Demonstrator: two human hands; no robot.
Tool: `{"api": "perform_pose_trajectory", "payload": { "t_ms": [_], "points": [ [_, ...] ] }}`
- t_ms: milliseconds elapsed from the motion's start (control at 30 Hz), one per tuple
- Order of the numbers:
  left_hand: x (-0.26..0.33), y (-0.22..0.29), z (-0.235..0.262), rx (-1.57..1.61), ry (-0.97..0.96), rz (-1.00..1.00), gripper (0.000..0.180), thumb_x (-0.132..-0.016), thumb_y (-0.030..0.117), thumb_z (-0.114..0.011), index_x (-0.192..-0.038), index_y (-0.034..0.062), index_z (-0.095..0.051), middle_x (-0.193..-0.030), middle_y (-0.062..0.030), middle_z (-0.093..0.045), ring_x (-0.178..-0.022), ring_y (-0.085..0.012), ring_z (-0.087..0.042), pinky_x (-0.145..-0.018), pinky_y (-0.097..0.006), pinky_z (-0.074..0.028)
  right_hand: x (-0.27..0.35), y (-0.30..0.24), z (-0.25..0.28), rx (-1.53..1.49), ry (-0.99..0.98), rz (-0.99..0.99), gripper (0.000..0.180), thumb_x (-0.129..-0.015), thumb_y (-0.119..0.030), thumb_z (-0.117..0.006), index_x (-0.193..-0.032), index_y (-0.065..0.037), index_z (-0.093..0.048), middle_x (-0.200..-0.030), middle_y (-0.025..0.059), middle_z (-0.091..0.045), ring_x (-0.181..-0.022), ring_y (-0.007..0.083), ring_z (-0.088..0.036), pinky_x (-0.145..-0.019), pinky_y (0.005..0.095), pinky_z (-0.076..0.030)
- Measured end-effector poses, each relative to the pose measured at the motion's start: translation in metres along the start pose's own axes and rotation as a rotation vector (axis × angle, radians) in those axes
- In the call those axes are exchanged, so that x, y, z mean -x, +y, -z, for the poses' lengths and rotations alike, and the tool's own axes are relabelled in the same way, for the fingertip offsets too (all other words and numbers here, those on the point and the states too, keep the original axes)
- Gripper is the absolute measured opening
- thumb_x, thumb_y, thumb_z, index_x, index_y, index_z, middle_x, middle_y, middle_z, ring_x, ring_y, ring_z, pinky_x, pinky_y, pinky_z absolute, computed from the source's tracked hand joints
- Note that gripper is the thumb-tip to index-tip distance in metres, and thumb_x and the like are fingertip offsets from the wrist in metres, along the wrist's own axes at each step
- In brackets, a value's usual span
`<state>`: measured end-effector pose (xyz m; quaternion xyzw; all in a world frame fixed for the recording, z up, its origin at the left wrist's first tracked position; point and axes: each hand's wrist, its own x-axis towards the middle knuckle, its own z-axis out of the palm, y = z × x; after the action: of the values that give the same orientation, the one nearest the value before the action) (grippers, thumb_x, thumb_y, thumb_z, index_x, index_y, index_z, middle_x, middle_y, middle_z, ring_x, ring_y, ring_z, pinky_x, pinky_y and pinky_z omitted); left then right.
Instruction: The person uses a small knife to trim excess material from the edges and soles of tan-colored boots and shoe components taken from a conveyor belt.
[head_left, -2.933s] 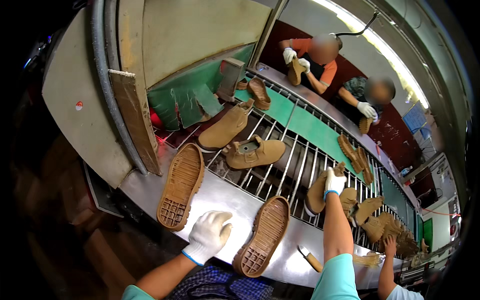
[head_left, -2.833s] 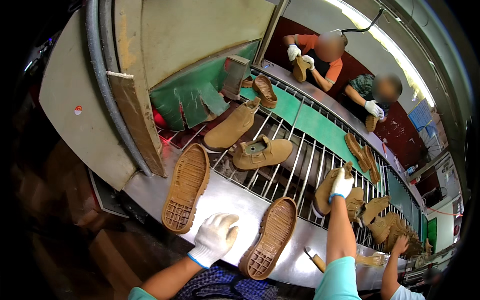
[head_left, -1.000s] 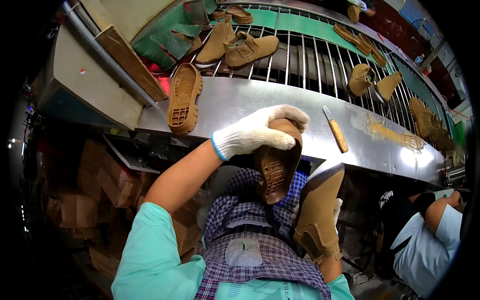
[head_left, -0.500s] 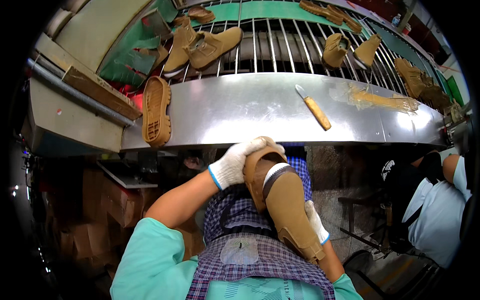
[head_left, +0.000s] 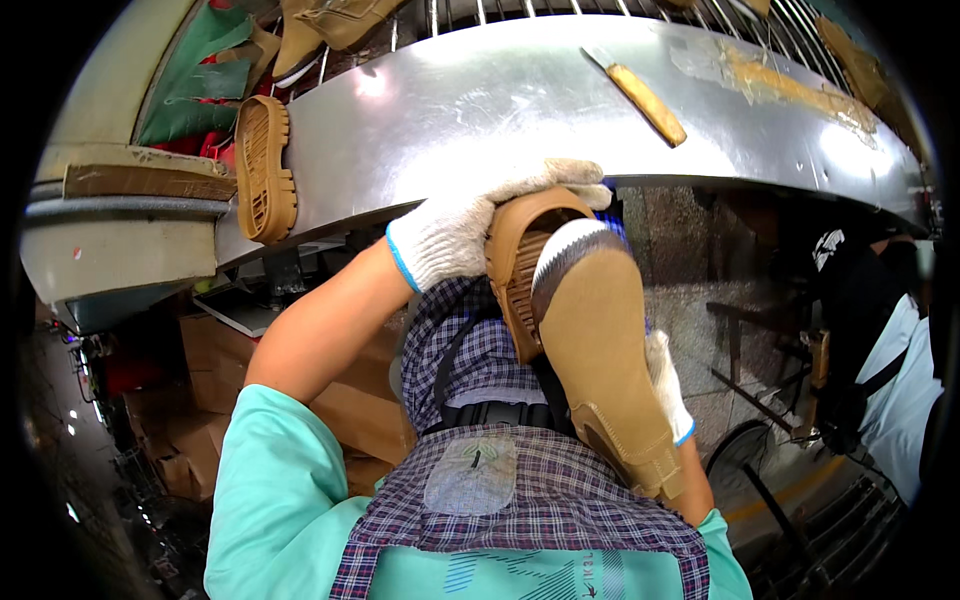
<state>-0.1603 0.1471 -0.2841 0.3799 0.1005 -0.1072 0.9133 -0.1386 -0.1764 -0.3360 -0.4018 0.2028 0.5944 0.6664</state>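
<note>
In its white knitted glove, my left hand (head_left: pixel 450 235) wraps round the toe end of a tan rubber shoe sole (head_left: pixel 515 265), with its thumb and fingers closed at the rim. The sole is tilted so that its ribbed inside partly shows. Beside it and overlapping its edge is a brown boot upper (head_left: pixel 600 330), its toe pointing away from me and edged by a white and dark band. My right hand (head_left: pixel 668 385), also gloved, grips the upper from the right side; most of its fingers are hidden behind the boot.
Ahead runs a shiny metal ledge (head_left: pixel 430 120). On it lie a wooden-handled knife (head_left: pixel 640 100) and, at the left, another tan sole (head_left: pixel 263 170). Brown boots (head_left: pixel 345 25) stand on the bars beyond. Cardboard boxes (head_left: pixel 215 365) sit lower left; a person (head_left: pixel 890 390) is at the right.
The view has tilted down, so the ledge sits higher in the picture. The boot's toe has come up closer to the sole's toe end. Both hands keep their holds.
</note>
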Motion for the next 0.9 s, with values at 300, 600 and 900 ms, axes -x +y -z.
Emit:
{"api": "perform_pose_trajectory", "payload": {
  "t_ms": [300, 600, 900],
  "points": [
    [-0.002, 0.014, 0.001, 0.033, 0.045, 0.003, 0.061, -0.114, 0.033, -0.045, -0.16, -0.0062, -0.041, -0.157, -0.0333, -0.05, -0.138, -0.0431, -0.058, -0.118, -0.05, -0.05, -0.008, 0.011, 0.004, 0.03, 0.084, -0.111, 0.07, -0.112, -0.063, -0.038, -0.161, -0.014, -0.047, -0.16, 0.0152, -0.054, -0.138, 0.0352, -0.06, -0.112, 0.0501, -0.052],
    [-0.005, 0.005, -0.001, -0.125, -0.031, -0.062, 0.073, -0.105, 0.042, -0.062, -0.158, -0.0053, -0.045, -0.157, -0.031, -0.051, -0.141, -0.0422, -0.057, -0.121, -0.054, -0.045, -0.015, 0.018, 0.026, 0.085, 0.051, -0.06, 0.069, -0.112, -0.062, -0.04, -0.162, -0.017, -0.046, -0.162, 0.0136, -0.053, -0.14, 0.0345, -0.059, -0.115, 0.0502, -0.051],
    [-0.008, 0.009, -0.006, -0.155, -0.054, -0.041, 0.073, -0.103, 0.042, -0.064, -0.155, -0.0066, -0.049, -0.155, -0.0304, -0.054, -0.145, -0.038, -0.054, -0.124, -0.049, -0.041, -0.013, 0.01, 0.015, 0.113, -0.044, -0.04, 0.07, -0.111, -0.062, -0.041, -0.163, -0.015, -0.045, -0.161, 0.0145, -0.053, -0.141, 0.0344, -0.058, -0.117, 0.0498, -0.05]
  ]
}}
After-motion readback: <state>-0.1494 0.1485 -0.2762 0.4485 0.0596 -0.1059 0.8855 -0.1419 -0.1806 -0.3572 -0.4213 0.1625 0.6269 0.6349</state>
